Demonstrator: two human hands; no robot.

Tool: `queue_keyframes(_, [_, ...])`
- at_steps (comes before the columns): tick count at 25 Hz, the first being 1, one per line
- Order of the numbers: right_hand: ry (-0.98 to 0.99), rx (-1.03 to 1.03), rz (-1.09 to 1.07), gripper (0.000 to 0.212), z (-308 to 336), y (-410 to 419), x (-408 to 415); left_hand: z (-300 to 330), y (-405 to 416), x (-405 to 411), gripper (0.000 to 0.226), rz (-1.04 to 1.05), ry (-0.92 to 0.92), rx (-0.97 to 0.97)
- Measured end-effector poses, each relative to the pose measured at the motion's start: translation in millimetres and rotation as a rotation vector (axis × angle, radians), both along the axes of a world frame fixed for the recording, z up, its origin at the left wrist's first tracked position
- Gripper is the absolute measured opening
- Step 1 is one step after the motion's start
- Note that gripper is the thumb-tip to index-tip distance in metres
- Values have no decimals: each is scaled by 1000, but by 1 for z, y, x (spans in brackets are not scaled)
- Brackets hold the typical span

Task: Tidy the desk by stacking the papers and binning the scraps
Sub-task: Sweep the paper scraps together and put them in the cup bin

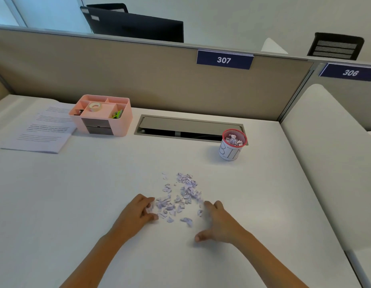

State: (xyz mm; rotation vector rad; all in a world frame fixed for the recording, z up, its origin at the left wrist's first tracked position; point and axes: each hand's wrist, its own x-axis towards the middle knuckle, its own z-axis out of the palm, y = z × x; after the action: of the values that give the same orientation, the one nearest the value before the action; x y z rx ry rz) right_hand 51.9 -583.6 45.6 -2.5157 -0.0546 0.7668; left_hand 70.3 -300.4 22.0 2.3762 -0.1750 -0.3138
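Observation:
Several small torn paper scraps [181, 196] lie scattered on the white desk [76, 194] in front of me. My left hand [137, 213] rests at the left edge of the pile, fingers curled around a few scraps. My right hand [216, 221] sits at the pile's right edge, fingers spread and touching the scraps, holding nothing. A small red-rimmed mesh cup labelled BIN [232, 145] stands at the back right with scraps inside. A stack of printed papers [41, 129] lies flat at the far left.
A pink desk organiser [103, 116] with a tape roll stands next to the papers. A cable slot [188, 126] is cut into the desk behind the bin. A beige partition [138, 80] closes the back; another desk [325, 152] adjoins on the right.

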Motion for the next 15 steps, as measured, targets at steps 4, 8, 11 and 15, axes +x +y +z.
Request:
queue_keyframes(4, [-25,-61,45,111,-6,23,-14,1,-16,-1,50,-76,9,10])
queue_keyframes(8, [-132,165,-222,78,-13,47,-6,1,-37,4,40,-10,-61,0])
queue_keyframes(11, [-277,253,-327,48,-13,57,9,2,-51,9,33,155,-66,-90])
queue_keyframes(15, [-494,293,-311,23,-7,51,36,0,-53,18,29,285,-56,-307])
